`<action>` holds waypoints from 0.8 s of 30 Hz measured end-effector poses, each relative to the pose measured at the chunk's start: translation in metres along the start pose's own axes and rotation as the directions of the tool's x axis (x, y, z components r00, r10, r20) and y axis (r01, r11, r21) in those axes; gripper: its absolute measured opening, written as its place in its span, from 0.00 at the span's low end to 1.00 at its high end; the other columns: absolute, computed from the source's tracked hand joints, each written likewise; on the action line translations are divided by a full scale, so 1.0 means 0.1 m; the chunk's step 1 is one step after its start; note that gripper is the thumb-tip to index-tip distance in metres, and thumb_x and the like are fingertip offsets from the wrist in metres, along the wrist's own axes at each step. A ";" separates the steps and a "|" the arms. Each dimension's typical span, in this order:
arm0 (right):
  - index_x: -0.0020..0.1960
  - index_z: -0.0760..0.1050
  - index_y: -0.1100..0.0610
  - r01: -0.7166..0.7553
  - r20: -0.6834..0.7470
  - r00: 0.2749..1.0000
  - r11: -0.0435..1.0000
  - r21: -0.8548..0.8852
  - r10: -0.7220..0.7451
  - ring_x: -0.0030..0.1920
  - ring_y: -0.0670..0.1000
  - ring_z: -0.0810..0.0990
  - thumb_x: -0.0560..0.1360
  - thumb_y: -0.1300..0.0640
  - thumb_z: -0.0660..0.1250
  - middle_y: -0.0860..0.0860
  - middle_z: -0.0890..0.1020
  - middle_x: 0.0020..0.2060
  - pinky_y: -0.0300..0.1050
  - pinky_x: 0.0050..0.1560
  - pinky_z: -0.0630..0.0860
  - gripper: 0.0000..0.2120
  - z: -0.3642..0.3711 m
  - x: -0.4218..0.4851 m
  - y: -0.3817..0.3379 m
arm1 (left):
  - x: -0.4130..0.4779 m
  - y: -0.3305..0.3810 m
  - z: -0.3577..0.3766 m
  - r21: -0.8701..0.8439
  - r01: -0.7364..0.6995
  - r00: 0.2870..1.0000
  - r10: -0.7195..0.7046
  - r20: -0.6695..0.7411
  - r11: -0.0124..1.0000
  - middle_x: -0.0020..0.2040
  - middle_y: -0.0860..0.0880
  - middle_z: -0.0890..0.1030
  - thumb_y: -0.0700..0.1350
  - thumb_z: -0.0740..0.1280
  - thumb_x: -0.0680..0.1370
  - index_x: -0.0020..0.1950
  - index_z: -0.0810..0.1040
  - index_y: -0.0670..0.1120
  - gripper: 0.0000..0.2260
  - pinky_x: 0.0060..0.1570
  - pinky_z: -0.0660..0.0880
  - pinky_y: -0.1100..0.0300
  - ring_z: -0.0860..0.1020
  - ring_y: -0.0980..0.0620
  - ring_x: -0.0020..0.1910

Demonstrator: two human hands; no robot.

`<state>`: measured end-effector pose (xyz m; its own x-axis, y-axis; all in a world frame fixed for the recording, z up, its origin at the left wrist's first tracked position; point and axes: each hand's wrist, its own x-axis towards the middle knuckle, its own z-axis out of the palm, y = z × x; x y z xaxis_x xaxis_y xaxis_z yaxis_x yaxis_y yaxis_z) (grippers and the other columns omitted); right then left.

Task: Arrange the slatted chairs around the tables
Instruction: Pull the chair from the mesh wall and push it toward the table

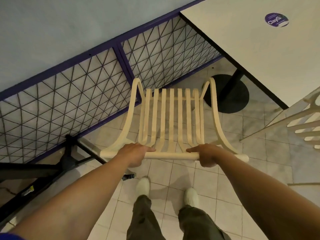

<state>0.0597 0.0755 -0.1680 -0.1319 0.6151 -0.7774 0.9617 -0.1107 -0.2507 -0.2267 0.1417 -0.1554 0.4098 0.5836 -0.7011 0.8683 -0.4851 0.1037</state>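
Head cam looks straight down on a cream slatted chair (171, 115), held by its top rail. The left hand (136, 154) and right hand (206, 155) each have fingers wrapped round that rail, either side of the middle. The chair is over the tiled floor between the purple mesh fence (86, 84) and the white table (259, 52), its seat front near the black round base (230, 97). Can't tell if the legs are touching down. If it were me, I'd go with an even grip, swing it right a bit and slide it in square to the table edge, minding that base and the second chair (308, 129) on the right. The only writing is a round purple sticker (276, 19) on the tabletop that reads "ClayG", and the rest is blurred.
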 end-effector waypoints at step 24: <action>0.73 0.64 0.40 -0.142 -0.062 0.985 0.966 0.216 0.159 0.49 0.49 0.75 0.75 0.65 0.65 0.48 0.76 0.53 0.47 0.55 0.74 0.33 0.21 -0.04 -0.74 | 0.18 -0.65 -0.38 0.167 -0.186 0.982 0.179 0.058 0.968 0.52 0.52 0.70 0.38 0.63 0.80 0.76 0.61 0.68 0.33 0.43 0.70 0.55 0.71 0.51 0.43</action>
<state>-0.0159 0.0645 -0.1586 0.0373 0.6366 -0.7703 0.8956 -0.3632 -0.2568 -0.2649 0.2083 -0.1484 0.5417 0.4484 -0.7109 0.7176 -0.6871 0.1134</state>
